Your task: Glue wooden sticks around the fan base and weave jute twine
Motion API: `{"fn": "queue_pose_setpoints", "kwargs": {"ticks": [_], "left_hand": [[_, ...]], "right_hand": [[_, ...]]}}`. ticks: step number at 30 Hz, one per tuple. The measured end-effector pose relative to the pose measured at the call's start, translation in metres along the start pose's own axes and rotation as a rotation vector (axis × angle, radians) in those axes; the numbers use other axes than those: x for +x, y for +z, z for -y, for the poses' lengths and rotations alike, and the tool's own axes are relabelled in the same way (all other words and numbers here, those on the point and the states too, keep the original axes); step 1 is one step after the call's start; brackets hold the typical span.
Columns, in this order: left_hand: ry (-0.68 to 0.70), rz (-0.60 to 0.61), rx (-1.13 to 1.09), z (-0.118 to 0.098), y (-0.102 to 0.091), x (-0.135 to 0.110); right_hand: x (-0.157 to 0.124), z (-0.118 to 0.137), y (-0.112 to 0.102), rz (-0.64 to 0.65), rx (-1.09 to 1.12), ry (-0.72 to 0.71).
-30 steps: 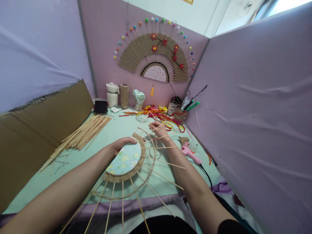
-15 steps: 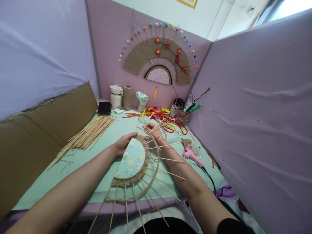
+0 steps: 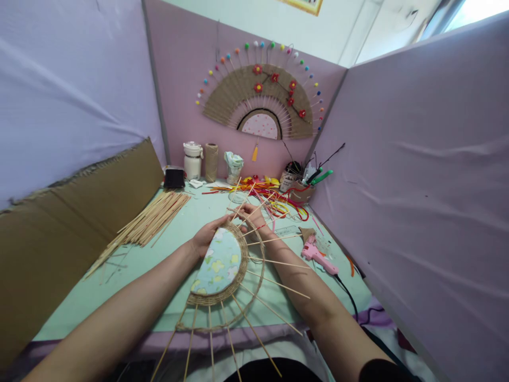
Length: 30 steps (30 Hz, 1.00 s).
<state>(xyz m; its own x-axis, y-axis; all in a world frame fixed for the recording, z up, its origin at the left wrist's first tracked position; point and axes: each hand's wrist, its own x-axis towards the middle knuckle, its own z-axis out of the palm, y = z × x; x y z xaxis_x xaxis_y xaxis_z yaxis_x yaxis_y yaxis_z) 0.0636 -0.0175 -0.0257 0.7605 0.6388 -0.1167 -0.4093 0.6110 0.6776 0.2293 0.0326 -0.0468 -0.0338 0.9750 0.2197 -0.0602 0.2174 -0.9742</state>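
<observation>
A half-round fan frame is held tilted over the table, its centre covered with pale blue floral cloth and edged in wound twine. Thin bamboo sticks spread out from that edge, and a twine ring runs across them. My left hand grips the upper end of the half-round, with the thumb on the cloth side. At the far end of the twine ring, my right hand has its fingers closed round the twine among the upper sticks. Its fingertips are partly hidden by sticks.
Loose bamboo sticks lie at left beside a cardboard panel. A pink glue gun with a black cord lies at right. Behind stand a white jar, a twine roll and coloured cords. A finished fan hangs on the wall.
The whole view has shifted slightly, with things appearing a little lower and to the right. Both hands keep their holds on the fan frame and twine.
</observation>
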Motion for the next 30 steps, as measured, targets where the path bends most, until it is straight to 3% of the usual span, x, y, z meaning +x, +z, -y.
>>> {"fn": "queue_pose_setpoints", "kwargs": {"ticks": [8,15,21,25,30], "left_hand": [[0.107,0.008,-0.022,0.002,-0.001,0.001],[0.155,-0.035,0.025,0.0,0.001,-0.001],[0.171,-0.042,0.044,0.0,0.0,-0.002],[0.169,-0.046,0.054,0.0,0.0,-0.003],[0.178,-0.035,0.046,-0.001,0.0,-0.003]], "right_hand": [[0.002,0.026,-0.009,0.059,-0.173,-0.065],[0.015,0.035,-0.044,0.225,-0.151,-0.046],[0.038,0.059,-0.067,0.214,-0.344,-0.121],[0.056,0.077,-0.074,0.287,-0.165,-0.023],[0.072,0.089,-0.073,0.535,0.003,0.181]]}}
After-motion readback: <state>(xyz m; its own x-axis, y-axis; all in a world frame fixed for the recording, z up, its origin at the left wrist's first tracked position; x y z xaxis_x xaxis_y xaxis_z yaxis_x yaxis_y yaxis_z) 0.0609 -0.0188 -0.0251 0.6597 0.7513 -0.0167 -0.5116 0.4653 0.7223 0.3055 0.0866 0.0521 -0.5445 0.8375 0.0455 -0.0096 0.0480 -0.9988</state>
